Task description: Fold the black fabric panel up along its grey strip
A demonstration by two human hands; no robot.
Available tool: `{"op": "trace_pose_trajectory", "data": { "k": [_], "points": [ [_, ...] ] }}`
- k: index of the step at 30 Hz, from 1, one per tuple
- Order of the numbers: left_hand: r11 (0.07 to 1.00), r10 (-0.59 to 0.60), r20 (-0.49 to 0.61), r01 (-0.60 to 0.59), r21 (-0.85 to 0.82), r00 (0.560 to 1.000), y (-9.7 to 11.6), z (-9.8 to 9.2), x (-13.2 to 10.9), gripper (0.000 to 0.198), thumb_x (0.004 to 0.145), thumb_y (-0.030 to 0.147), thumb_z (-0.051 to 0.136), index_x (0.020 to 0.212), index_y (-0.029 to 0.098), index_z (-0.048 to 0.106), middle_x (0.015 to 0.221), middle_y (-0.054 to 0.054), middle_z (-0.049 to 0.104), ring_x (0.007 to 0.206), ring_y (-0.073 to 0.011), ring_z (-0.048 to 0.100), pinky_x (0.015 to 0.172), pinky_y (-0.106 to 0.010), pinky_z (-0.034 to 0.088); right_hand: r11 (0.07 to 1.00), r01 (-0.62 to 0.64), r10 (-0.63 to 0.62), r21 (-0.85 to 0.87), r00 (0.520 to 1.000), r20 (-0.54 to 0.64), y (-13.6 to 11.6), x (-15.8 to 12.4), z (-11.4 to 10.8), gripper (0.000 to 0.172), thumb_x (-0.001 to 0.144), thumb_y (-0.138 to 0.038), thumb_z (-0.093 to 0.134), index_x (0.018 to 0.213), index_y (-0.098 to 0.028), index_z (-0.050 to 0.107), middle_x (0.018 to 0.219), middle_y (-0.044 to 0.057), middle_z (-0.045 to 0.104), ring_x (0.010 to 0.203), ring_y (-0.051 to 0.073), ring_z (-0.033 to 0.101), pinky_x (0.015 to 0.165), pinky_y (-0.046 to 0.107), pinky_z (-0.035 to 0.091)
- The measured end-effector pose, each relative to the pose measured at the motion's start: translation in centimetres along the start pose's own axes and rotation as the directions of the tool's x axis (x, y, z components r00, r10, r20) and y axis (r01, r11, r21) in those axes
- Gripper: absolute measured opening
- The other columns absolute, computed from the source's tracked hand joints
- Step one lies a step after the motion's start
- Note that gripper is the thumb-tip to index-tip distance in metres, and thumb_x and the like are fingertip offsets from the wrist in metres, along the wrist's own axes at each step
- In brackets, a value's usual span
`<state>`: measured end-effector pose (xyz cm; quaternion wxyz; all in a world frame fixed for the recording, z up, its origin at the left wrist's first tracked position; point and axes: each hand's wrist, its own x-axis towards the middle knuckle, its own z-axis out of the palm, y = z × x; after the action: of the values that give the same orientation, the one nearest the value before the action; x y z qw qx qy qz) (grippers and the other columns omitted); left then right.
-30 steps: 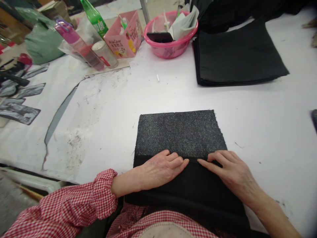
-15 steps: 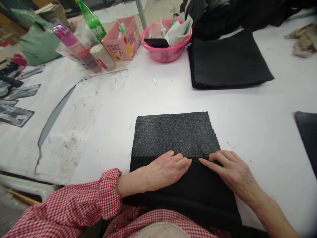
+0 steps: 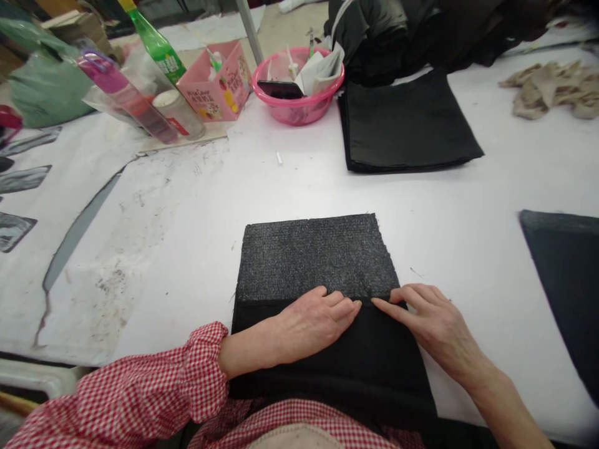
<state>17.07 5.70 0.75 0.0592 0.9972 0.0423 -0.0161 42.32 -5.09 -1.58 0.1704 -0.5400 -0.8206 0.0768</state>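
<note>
A dark grey speckled fabric piece point(image 3: 313, 255) lies on the white table, with a black cloth point(image 3: 365, 368) across its lower part. Along the seam where the two meet, my left hand point(image 3: 316, 321) rests palm down, its fingers bent together and pressing the black edge. Just right of it, my right hand point(image 3: 428, 315) pinches that same edge near the right side, thumb and index finger on the cloth. A small gap separates the fingertips of the two hands. The cloth's near end reaches my lap.
Behind lie a black fabric stack point(image 3: 412, 125), a pink basket point(image 3: 299, 109) with papers and a phone, a pink box point(image 3: 218, 81), a green bottle point(image 3: 159, 50) and a jar point(image 3: 180, 115). Dark cloth point(image 3: 566, 274) lies right, beige cloth point(image 3: 547, 90) back right. The table covering point(image 3: 187, 206) is torn at left.
The view has shifted, so the table items appear farther left and more of the right side shows. Both hands stay at the seam in nearly the same pose.
</note>
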Motion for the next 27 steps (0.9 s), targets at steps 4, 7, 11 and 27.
{"op": "trace_pose_trajectory", "data": {
  "k": [4, 7, 11, 27],
  "points": [
    [1.000, -0.002, -0.009, 0.002, 0.005, 1.000, 0.3, 0.3, 0.5, 0.038, 0.104, 0.013, 0.030, 0.140, 0.003, 0.037, 0.099, -0.007, 0.054, 0.087, -0.0192, 0.048, 0.065, -0.035, 0.038, 1.000, -0.018, 0.018, 0.003, 1.000, -0.007, 0.3, -0.5, 0.0, 0.038, 0.098, -0.010, 0.046, 0.129, -0.028, 0.059, 0.100, 0.005, 0.059, 0.097, 0.020, 0.053, 0.086, 0.038, 0.042],
    [1.000, -0.008, -0.013, 0.008, -0.004, 1.000, 0.5, 0.4, 1.0, 0.038, 0.104, 0.014, 0.028, 0.139, 0.005, 0.038, 0.097, -0.007, 0.054, 0.085, -0.0194, 0.048, 0.064, -0.034, 0.038, 0.999, -0.041, 0.042, 0.024, 0.999, -0.024, 0.5, -0.9, 0.0, 0.039, 0.097, -0.009, 0.047, 0.129, -0.028, 0.058, 0.102, 0.005, 0.059, 0.098, 0.019, 0.053, 0.086, 0.038, 0.043],
    [1.000, 0.003, -0.033, -0.004, -0.018, 0.999, 0.5, 0.5, 1.6, 0.035, 0.105, 0.014, 0.028, 0.135, 0.005, 0.043, 0.099, -0.007, 0.054, 0.087, -0.0192, 0.049, 0.068, -0.034, 0.040, 0.997, -0.061, 0.063, 0.055, 0.997, -0.036, 0.7, -1.2, 0.0, 0.040, 0.097, -0.009, 0.048, 0.130, -0.029, 0.058, 0.103, 0.005, 0.059, 0.098, 0.019, 0.054, 0.086, 0.038, 0.044],
    [1.000, 0.009, -0.042, -0.009, -0.004, 0.999, 0.5, 0.5, 2.0, 0.035, 0.104, 0.015, 0.033, 0.137, 0.006, 0.039, 0.096, -0.006, 0.054, 0.086, -0.0180, 0.050, 0.066, -0.034, 0.040, 0.998, -0.037, 0.038, 0.047, 0.999, -0.016, 0.8, -1.7, 0.0, 0.044, 0.098, -0.008, 0.045, 0.135, -0.028, 0.053, 0.109, 0.007, 0.059, 0.103, 0.020, 0.055, 0.089, 0.038, 0.046]
  ]
}}
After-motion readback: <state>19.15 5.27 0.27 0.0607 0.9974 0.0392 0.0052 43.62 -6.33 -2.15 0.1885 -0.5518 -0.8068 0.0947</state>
